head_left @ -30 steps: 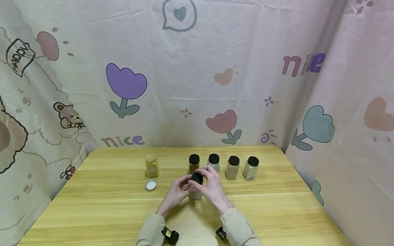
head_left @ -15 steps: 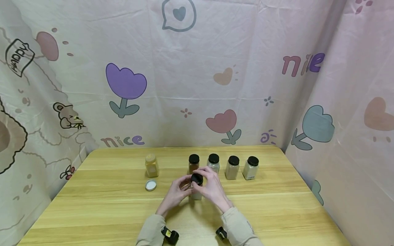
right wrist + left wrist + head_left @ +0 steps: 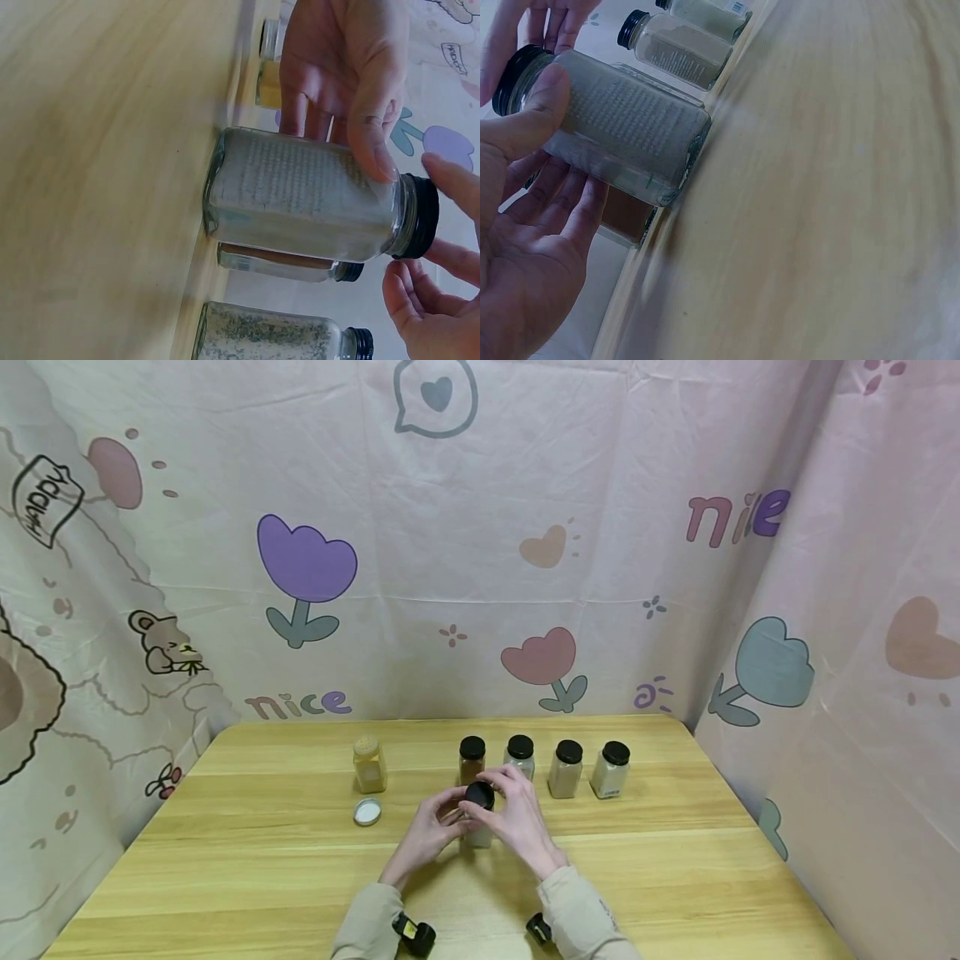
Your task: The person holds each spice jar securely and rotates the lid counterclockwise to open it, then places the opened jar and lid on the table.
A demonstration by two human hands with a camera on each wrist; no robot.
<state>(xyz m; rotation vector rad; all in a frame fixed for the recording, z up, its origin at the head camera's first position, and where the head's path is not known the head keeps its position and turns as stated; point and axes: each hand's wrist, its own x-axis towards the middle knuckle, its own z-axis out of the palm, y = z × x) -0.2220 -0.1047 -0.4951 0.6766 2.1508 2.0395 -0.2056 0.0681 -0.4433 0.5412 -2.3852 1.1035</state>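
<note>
A square glass spice jar (image 3: 622,120) of pale grey powder, with printed lettering on its side, stands on the table in the middle of the head view. My left hand (image 3: 431,832) holds its body, thumb on one side and fingers on the other. At the top, my right hand (image 3: 517,818) has its thumb and fingers around the black lid (image 3: 480,795), which sits on the jar. The right wrist view shows the right fingertips (image 3: 437,166) at the lid's edge. The hands partly cover the jar in the head view.
Behind stand black-lidded jars: a reddish-brown one (image 3: 472,760), a speckled one (image 3: 270,330), a beige one (image 3: 566,771) and a pale one (image 3: 611,770). At left are a yellow jar (image 3: 371,768) with a perforated top and a loose lid (image 3: 367,812). A printed cloth (image 3: 450,568) hangs behind.
The right thumb and fingers have shifted around the black lid and back, with the thumb now across its near edge again. My left hand and the jar stay in place.
</note>
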